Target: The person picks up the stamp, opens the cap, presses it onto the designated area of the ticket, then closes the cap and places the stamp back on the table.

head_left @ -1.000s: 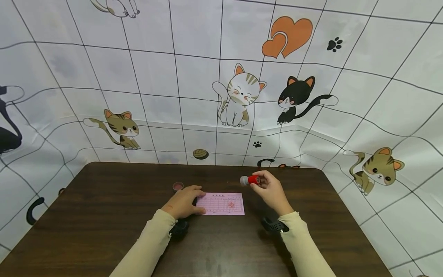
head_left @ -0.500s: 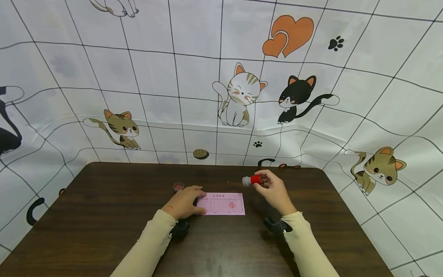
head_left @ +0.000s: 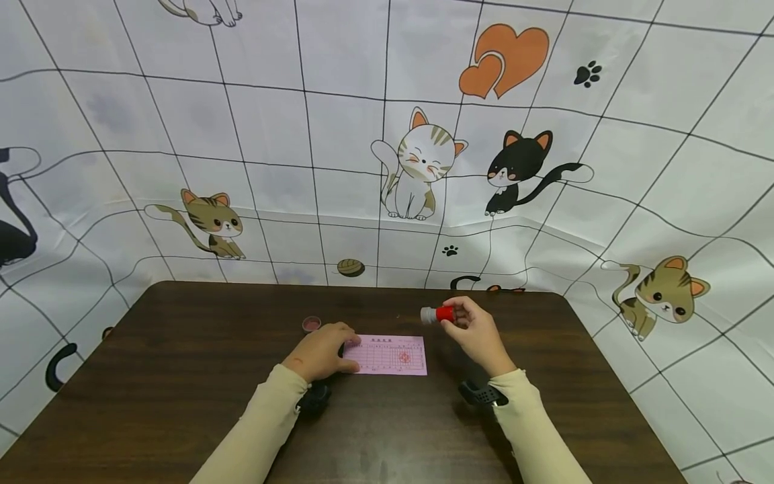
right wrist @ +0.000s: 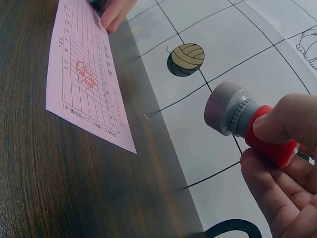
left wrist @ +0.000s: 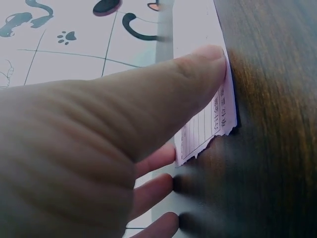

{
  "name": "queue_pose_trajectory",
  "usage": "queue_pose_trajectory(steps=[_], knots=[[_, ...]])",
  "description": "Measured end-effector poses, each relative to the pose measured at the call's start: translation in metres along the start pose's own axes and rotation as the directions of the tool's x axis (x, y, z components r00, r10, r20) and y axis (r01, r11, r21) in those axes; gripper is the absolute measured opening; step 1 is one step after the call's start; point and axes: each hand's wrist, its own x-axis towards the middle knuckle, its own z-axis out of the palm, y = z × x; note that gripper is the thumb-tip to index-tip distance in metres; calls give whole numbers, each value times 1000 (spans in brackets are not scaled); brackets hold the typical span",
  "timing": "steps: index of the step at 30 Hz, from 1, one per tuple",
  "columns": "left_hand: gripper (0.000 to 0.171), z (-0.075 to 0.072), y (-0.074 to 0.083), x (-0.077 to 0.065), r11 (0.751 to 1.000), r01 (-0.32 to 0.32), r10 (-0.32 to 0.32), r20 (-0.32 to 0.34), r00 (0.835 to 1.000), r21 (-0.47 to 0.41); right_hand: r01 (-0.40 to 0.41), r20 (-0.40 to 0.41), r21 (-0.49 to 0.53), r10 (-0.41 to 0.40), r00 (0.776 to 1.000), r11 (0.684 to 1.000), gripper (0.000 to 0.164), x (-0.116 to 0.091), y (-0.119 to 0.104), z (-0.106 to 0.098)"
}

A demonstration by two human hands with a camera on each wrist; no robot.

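Observation:
A pink printed slip [head_left: 387, 355] lies on the dark wooden table, with a round red seal mark on its right part. On its left end rests my left hand [head_left: 320, 353], the thumb pressing the paper near its torn edge and other fingertips touching the table in the left wrist view. Raised beyond the slip's right end, my right hand [head_left: 479, 336] pinches a stamp [right wrist: 271, 136] by its red body between thumb and fingers. The stamp's grey and clear end points left, apart from the paper. Behind my left hand stands a small round ink pad [head_left: 311, 325] with a reddish inside.
The brown table [head_left: 181, 376] ends at a wall sheet [head_left: 272, 134] printed with cats and grid lines, close behind the hands. A dark band with a device [head_left: 484, 393] sits at my right wrist, another [head_left: 313, 401] at my left.
My right hand and the stamp have shifted only very slightly, a touch right and then back left. The left hand, slip and ink pad stay in place.

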Motion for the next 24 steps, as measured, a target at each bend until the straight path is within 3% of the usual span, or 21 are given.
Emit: queue_pose_trajectory(steps=[11,18,24], knots=[[48,-2,0,0,1000,-9,9,-37,999,24,-8,6,-8,8,1000,1000,32,-1,2,-1],[56,-17,-4,-1,1000,15,-11,-178,984,25,-3,4,-10,3,1000,1000,33,-1,2,-2],[67,-23,-21,-1,999,54,-54,-264,963,-8,0,1,-20,0,1000,1000,33,0,4,-1]])
